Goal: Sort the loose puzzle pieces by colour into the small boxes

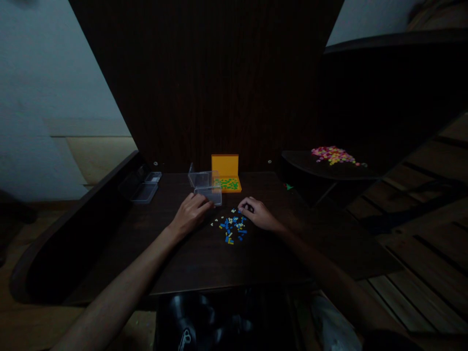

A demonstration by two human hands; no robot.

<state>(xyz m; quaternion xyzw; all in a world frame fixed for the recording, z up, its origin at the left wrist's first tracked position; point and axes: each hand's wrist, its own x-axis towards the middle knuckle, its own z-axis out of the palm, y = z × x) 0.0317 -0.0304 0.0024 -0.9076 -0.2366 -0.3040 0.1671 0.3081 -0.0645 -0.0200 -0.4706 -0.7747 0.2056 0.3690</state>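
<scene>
On the dark wooden table (190,263) lies a small heap of tiny blue, yellow and white pieces (232,228). My right hand (259,213) rests at the heap's upper right edge, fingers curled in a pinch over the pieces; what they hold is too small to see. My left hand (190,213) lies knuckles-up to the left of the heap, its fingertips touching the near edge of a clear plastic box (209,191) with its lid raised. Behind that stands an open orange box (226,175) filled with green pieces.
Another open clear box (143,190) sits at the table's left rim. A dark panel rises behind the table. To the right, a dark round surface (329,170) carries a pile of pink and yellow pieces (333,155). A wooden slatted floor lies to the right.
</scene>
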